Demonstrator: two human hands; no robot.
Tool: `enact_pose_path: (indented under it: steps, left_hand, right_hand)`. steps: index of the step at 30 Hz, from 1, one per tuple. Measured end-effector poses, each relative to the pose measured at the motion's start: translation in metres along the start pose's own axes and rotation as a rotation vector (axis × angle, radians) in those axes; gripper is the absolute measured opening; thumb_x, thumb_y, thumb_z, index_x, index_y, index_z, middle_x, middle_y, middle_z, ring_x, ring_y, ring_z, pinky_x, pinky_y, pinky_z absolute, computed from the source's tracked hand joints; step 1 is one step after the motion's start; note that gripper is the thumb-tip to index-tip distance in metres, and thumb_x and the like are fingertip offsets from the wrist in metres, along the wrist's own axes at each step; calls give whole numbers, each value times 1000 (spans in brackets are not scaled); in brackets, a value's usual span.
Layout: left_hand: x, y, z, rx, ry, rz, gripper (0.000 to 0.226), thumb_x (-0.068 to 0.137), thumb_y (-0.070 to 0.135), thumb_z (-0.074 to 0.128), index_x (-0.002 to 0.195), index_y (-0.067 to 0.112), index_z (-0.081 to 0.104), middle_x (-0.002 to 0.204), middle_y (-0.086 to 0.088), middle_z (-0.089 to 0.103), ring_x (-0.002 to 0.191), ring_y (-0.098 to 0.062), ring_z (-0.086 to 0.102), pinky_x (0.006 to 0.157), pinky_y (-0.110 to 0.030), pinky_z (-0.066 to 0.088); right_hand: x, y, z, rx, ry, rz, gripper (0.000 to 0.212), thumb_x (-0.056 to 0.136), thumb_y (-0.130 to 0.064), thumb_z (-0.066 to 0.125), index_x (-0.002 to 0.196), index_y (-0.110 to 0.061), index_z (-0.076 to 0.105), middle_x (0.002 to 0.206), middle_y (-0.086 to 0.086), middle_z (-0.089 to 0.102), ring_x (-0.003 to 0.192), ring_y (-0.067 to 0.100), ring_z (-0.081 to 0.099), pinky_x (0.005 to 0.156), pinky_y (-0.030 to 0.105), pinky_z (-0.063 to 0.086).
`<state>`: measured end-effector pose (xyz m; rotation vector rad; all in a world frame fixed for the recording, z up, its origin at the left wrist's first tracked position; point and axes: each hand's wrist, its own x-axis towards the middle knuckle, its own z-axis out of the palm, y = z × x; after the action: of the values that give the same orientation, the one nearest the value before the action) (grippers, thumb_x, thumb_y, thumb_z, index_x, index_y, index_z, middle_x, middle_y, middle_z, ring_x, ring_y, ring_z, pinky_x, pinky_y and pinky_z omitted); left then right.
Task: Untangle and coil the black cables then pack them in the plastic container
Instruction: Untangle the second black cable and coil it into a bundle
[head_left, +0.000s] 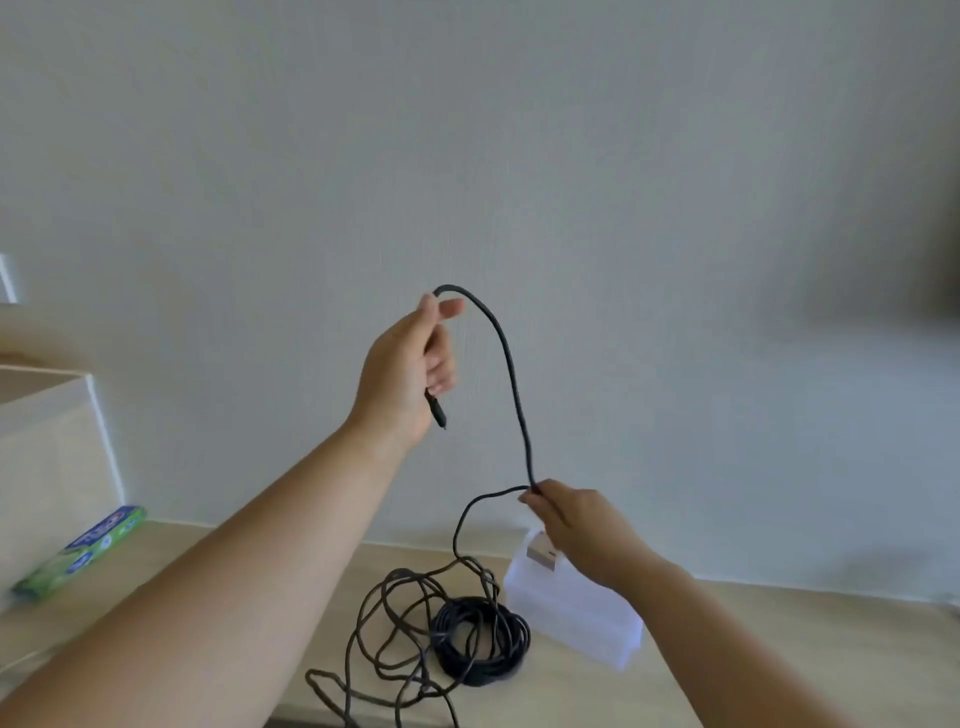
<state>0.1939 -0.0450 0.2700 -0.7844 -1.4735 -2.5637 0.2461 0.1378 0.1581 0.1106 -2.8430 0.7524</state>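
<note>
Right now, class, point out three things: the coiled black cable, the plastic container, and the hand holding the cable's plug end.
coiled black cable (480, 642): head view, on the coil's ring.
plastic container (576, 618): head view, on its translucent side wall.
left hand (410, 364): head view, on the back of the hand.

Translucent white plastic container (571, 613) as landmark: coiled black cable (480, 642) touching its left; loose black cable tangle (395, 639) beyond; wooden tabletop (779, 649) right bare.

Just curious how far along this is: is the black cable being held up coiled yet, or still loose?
Still loose. The held cable hangs uncoiled between left hand and right hand, trailing into a tangle on the table.
</note>
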Motion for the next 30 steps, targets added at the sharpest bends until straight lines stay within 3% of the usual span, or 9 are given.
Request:
enact_pose_path:
  steps: [3, 7, 9, 14, 20, 22, 25, 27, 30]
  left_hand:
    - [-17, -23, 2, 398, -153, 44, 27, 103, 22, 35, 97, 14, 60, 48, 11, 42, 42, -6, 34, 44, -18, 31]
    - [-43, -50, -4, 1016, -457, 83, 33, 98, 40, 41, 101, 15, 62, 64, 8, 62, 63, -10, 60, 69, -27, 50]
    - [-50, -55, -13, 1083, -505, 9, 37, 96, 46, 41, 100, 17, 64, 67, 8, 63, 66, -7, 61, 72, -28, 48]
    - [-66, -59, -29, 811, -582, -283, 45, 103, 30, 35, 71, 4, 53, 43, 4, 39, 40, -11, 32, 49, -23, 29]
    - [-65, -52, -52, 255, -708, -544, 48, 72, 64, 66, 61, 18, 59, 38, 10, 31, 35, -6, 21, 41, -23, 15]
    - [-65, -51, -61, 80, -796, -637, 44, 76, 58, 65, 59, 18, 57, 38, 12, 33, 33, -5, 23, 39, -19, 18]
    - [-62, -54, -63, -406, -865, -703, 40, 97, 39, 46, 63, 18, 44, 43, 6, 32, 35, -10, 25, 39, -20, 22]
    - [-55, -55, -58, -748, -820, -710, 37, 102, 29, 37, 68, 15, 38, 45, 0, 31, 34, -10, 20, 38, -22, 18]
    - [-44, -55, -52, -917, -687, -609, 37, 101, 27, 38, 69, 10, 47, 49, -5, 35, 35, -14, 20, 39, -24, 16]
  right_hand:
    - [-14, -31, 10, -303, -169, -139, 35, 99, -42, 38, 119, -17, 54, 105, 7, 64, 95, 27, 60, 71, 31, 45]
    - [-24, -57, 1, -315, -164, -417, 31, 99, -37, 40, 100, -12, 59, 80, 5, 61, 71, 22, 54, 60, 30, 39]
    - [-26, -58, -10, -238, -26, -553, 29, 96, -34, 49, 83, -12, 63, 65, -3, 57, 56, 15, 43, 51, 25, 33]
    - [-23, -34, -25, 57, 326, -545, 23, 69, -46, 73, 71, -23, 70, 51, -13, 49, 47, 8, 43, 46, 14, 30]
    - [-15, -7, -16, 530, 283, -248, 21, 73, -20, 77, 76, -32, 61, 59, -11, 57, 57, 5, 51, 60, 19, 44]
    - [-13, 6, -10, 634, 260, -165, 25, 83, -3, 67, 71, -25, 63, 51, -12, 53, 50, 2, 45, 57, 20, 41]
    - [-7, 20, 2, 838, 271, -20, 25, 91, -6, 57, 69, -17, 63, 47, -10, 47, 46, 7, 43, 62, 31, 41]
    - [-1, 25, 14, 972, 217, 27, 17, 88, -15, 60, 71, -17, 63, 57, -5, 57, 57, 9, 54, 72, 32, 48]
    - [8, 29, 34, 969, 80, 64, 6, 87, -23, 61, 87, -22, 67, 90, -10, 69, 90, 6, 62, 90, 25, 45]
